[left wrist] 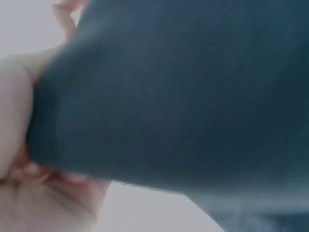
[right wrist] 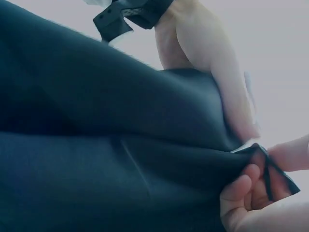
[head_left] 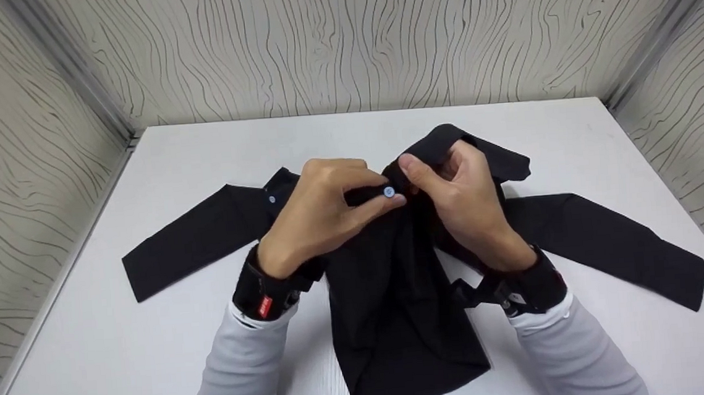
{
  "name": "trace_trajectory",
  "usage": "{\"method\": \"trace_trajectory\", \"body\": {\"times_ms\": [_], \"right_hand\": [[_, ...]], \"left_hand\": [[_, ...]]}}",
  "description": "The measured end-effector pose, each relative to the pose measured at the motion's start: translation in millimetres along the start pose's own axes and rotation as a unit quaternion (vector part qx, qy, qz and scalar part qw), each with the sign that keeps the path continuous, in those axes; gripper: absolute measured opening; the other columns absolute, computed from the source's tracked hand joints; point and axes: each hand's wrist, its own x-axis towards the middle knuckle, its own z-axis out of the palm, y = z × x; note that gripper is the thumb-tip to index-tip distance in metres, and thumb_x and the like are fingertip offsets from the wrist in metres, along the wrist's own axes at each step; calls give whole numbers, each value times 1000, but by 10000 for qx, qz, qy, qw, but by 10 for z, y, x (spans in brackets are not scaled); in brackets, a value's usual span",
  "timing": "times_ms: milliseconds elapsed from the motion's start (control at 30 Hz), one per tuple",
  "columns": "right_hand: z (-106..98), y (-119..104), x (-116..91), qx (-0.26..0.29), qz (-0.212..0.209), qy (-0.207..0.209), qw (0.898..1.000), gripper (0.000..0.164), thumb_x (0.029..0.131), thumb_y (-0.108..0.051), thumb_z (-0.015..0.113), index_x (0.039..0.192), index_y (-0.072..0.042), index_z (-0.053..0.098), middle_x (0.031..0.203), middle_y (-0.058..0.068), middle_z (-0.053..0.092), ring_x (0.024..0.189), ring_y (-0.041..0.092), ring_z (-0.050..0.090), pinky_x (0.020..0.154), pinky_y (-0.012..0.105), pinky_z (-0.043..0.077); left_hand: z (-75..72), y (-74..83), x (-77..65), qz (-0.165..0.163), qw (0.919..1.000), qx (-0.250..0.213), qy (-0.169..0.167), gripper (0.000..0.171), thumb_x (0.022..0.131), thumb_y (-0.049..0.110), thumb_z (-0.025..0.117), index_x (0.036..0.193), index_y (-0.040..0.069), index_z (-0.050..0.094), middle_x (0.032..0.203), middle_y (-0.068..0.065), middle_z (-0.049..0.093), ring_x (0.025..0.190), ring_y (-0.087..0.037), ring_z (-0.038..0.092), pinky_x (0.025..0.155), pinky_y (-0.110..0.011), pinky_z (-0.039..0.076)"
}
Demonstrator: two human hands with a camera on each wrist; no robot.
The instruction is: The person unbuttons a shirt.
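A black long-sleeved shirt (head_left: 400,349) with light blue buttons lies with its sleeves spread, its front raised between both hands. My left hand (head_left: 319,209) pinches the front edge between thumb and fingers, right at a light blue button (head_left: 389,192). Close beside it, my right hand (head_left: 467,205) grips the opposite edge below the collar (head_left: 441,145), thumb on top. Dark cloth (left wrist: 169,96) fills most of the left wrist view and hides much of the left hand. In the right wrist view, the right fingers (right wrist: 236,191) hold a folded edge of the cloth.
The shirt rests on a white table (head_left: 60,360). One sleeve (head_left: 194,239) stretches left, the other (head_left: 616,247) right. Another blue button (head_left: 272,199) shows near the left shoulder. Wood-grain panels (head_left: 341,43) enclose the table at the back and sides.
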Motion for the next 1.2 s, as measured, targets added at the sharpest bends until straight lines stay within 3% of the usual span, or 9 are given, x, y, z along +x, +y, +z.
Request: {"method": "trace_trajectory", "body": {"times_ms": [267, 567, 667, 733, 833, 933, 1000, 1100, 1200], "right_hand": [[-348, -191, 14, 1060, 0, -60, 9944, 21, 115, -6, 61, 96, 3, 65, 82, 6, 72, 64, 16, 66, 60, 30, 58], [-998, -429, -281, 110, 174, 71, 9998, 4, 103, 15, 68, 103, 11, 67, 71, 10, 72, 54, 17, 65, 47, 29, 53], [-1262, -429, -441, -715, 235, -576, 9955, 11, 102, 20, 63, 99, 12, 70, 68, 7, 68, 49, 15, 59, 43, 30, 45], [-1402, -392, -539, -1399, 136, -1399, 9801, 18, 102, 21, 61, 96, 8, 71, 68, 5, 66, 50, 14, 57, 44, 30, 44], [-1532, -287, -640, -2222, -83, -2907, 9306, 27, 104, 18, 61, 93, -5, 70, 69, 2, 67, 55, 7, 60, 47, 25, 47], [-1583, -182, -690, -2920, -213, -4078, 8648, 30, 108, 6, 65, 92, -18, 70, 72, -5, 71, 64, -3, 63, 56, 18, 52], [-1608, -145, -699, -3232, -113, -4348, 8404, 28, 111, -3, 66, 94, -24, 72, 74, -10, 72, 68, -6, 64, 59, 17, 53], [-1641, -139, -657, -3744, 40, -3841, 8440, 28, 113, -11, 67, 93, -29, 73, 73, -14, 70, 65, -4, 62, 57, 21, 51], [-1651, -109, -526, -4129, 152, -2740, 8685, 26, 111, -13, 71, 90, -27, 74, 75, -13, 70, 66, -1, 64, 59, 21, 52]], "left_hand": [[-389, -83, -191, -262, 9985, -437, 186, 34, 100, 23, 88, 80, 8, 66, 79, -4, 54, 72, -12, 50, 66, -26, 41], [-629, -73, -518, -405, 9941, -790, 623, 39, 102, 4, 79, 72, 10, 55, 86, -3, 54, 80, -10, 51, 71, -24, 39], [-634, -16, -581, -176, 9979, -627, 24, 39, 104, 7, 79, 73, 12, 57, 86, -1, 55, 79, -10, 52, 70, -25, 42], [-601, 30, -623, -9, 9963, -501, -692, 36, 106, 14, 79, 75, 14, 61, 87, 1, 57, 80, -10, 55, 71, -25, 46], [-491, 89, -693, 108, 9782, -423, -2029, 31, 111, 26, 75, 82, 15, 69, 89, 3, 61, 83, -8, 59, 76, -23, 52], [-342, 116, -766, 40, 9438, -487, -3269, 27, 114, 33, 70, 98, 14, 78, 98, 4, 70, 87, -4, 65, 83, -20, 57], [-271, 118, -803, -137, 9197, -599, -3879, 27, 115, 36, 67, 111, 14, 81, 109, 3, 74, 91, 0, 67, 87, -17, 59], [-255, 79, -800, -404, 9056, -756, -4153, 32, 115, 38, 67, 131, 13, 80, 127, 1, 75, 97, 1, 72, 92, -17, 60], [-310, -87, -715, -500, 9279, -723, -3624, 34, 114, 35, 69, 136, 10, 78, 129, -3, 77, 96, -5, 74, 89, -22, 63]]}}
